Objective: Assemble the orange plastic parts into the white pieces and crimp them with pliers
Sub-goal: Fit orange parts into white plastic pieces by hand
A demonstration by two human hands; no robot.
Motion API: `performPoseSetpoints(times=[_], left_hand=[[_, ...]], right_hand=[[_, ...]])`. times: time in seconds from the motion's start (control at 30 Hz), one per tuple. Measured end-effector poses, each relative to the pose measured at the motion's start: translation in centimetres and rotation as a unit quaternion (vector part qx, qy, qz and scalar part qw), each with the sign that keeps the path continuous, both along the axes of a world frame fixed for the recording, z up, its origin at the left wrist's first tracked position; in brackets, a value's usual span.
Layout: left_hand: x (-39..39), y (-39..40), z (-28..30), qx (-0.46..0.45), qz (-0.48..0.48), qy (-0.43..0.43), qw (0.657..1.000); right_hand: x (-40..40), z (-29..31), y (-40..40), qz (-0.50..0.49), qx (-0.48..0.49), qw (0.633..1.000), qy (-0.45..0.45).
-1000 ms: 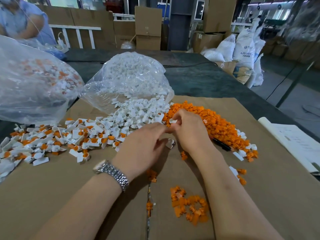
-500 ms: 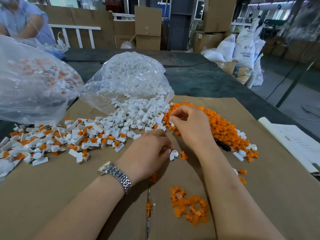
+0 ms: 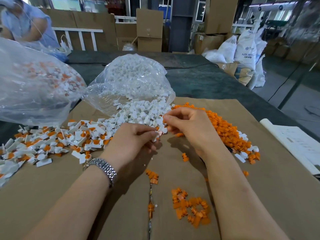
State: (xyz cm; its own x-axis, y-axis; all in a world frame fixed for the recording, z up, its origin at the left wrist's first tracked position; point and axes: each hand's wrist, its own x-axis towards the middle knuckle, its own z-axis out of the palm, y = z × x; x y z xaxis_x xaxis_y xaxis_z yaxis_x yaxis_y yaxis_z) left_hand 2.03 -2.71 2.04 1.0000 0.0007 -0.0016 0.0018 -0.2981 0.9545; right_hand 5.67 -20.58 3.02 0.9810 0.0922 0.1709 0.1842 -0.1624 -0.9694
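Observation:
My left hand (image 3: 133, 142) pinches a small white piece (image 3: 157, 135) between thumb and fingertips, just above the cardboard. My right hand (image 3: 188, 129) hovers beside it with curled fingers; its fingertips pinch a small part at the white pile's edge, and I cannot make out which kind. A heap of loose white pieces (image 3: 138, 113) spills from a clear bag. To the right lies a heap of orange parts (image 3: 223, 129). On the left spreads a pile of white pieces with orange inserts (image 3: 57, 141). The pliers' dark handle (image 3: 230, 149) peeks out by my right wrist.
A brown cardboard sheet (image 3: 285, 196) covers the dark table. A clear bag of white pieces (image 3: 131, 80) and a second bag of assembled parts (image 3: 34, 84) stand behind. Loose orange parts (image 3: 192, 208) lie near me. Papers (image 3: 297, 142) sit right. Another person (image 3: 26, 26) is far left.
My left hand lifted a white piece from the cardboard and moved up toward my right hand. My right hand stayed at the pile's edge, fingers closing in towards the left hand.

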Motion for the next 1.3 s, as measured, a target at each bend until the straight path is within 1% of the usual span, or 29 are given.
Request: performPoseSetpoints(times=[0.03,0.1,0.13,0.17,0.2,0.27,0.33,0.4,0.47,0.57,0.63,0.7,0.73,0.77,0.8,0.83,0.87,1.0,1.13,1.17,1.23,1.3], left_hand=[[-0.2,0.0,0.2,-0.060,0.014,0.021,0.998],[-0.7,-0.2,0.6,-0.181,0.034,0.062,0.981],[-0.8,-0.4,0.8,-0.224,0.039,0.072,0.971],[-0.9,-0.5,0.9,-0.245,0.041,0.077,0.966],[-0.9,-0.4,1.0,-0.247,0.042,0.080,0.965],[-0.7,-0.3,0.9,-0.222,0.038,0.086,0.971],[-0.3,0.1,0.7,-0.219,0.040,0.094,0.970],[0.1,0.5,0.4,-0.238,0.048,0.095,0.965],[0.4,0.8,0.1,-0.224,0.041,0.091,0.969],[0.6,1.2,0.0,-0.213,0.018,0.087,0.973],[0.5,1.3,0.2,-0.238,0.002,0.091,0.967],[0.4,1.5,0.3,-0.253,-0.021,0.079,0.964],[0.3,1.6,0.4,-0.241,-0.028,0.066,0.968],[0.2,1.6,0.5,-0.210,-0.028,0.046,0.976],[0.0,1.6,0.6,-0.160,-0.021,0.019,0.987],[-0.1,1.5,0.8,-0.118,-0.014,-0.010,0.993],[-0.2,1.4,0.8,-0.095,-0.012,-0.037,0.995],[-0.2,1.4,0.9,-0.102,-0.012,-0.088,0.991],[-0.3,1.9,1.0,-0.102,-0.058,-0.063,0.991],[-0.3,2.1,1.0,-0.083,-0.061,-0.067,0.992],[-0.2,2.3,1.0,-0.026,-0.037,-0.091,0.995],[-0.1,2.4,0.9,-0.011,-0.021,-0.109,0.994]], right_hand=[[-0.2,0.0,0.2,0.024,-0.002,1.000,0.009],[-0.5,-0.1,0.6,0.063,-0.017,0.998,0.023],[-0.6,-0.2,0.8,0.069,-0.042,0.997,0.018],[-0.7,-0.3,1.0,0.064,-0.081,0.995,0.002],[-0.7,-0.4,1.2,0.055,-0.124,0.991,-0.017],[-0.6,-0.7,1.5,0.029,-0.186,0.981,-0.047],[-0.7,-0.7,1.9,0.005,-0.204,0.977,-0.064],[-0.6,-0.7,2.2,-0.001,-0.190,0.979,-0.071],[-0.7,-0.7,2.4,0.005,-0.172,0.982,-0.073],[-0.7,-0.8,2.7,-0.010,-0.179,0.981,-0.078],[-0.7,-0.8,2.7,-0.025,-0.173,0.982,-0.075],[-0.7,-0.6,2.6,-0.031,-0.139,0.988,-0.060],[-0.8,-0.4,2.5,-0.029,-0.110,0.993,-0.045],[-0.9,-0.2,2.4,-0.022,-0.076,0.996,-0.028],[-1.0,-0.1,2.4,-0.011,-0.048,0.999,-0.012],[-1.1,0.0,2.4,0.000,-0.031,1.000,-0.001],[-1.2,0.1,2.4,0.009,-0.028,1.000,0.005],[-1.4,0.3,2.2,0.031,-0.062,0.998,-0.012],[-1.5,0.6,1.7,0.026,-0.116,0.992,-0.040],[-1.5,0.7,1.7,0.026,-0.124,0.991,-0.043],[-1.5,0.7,1.8,0.030,-0.136,0.989,-0.046],[-1.5,0.6,2.0,0.037,-0.142,0.988,-0.039]])
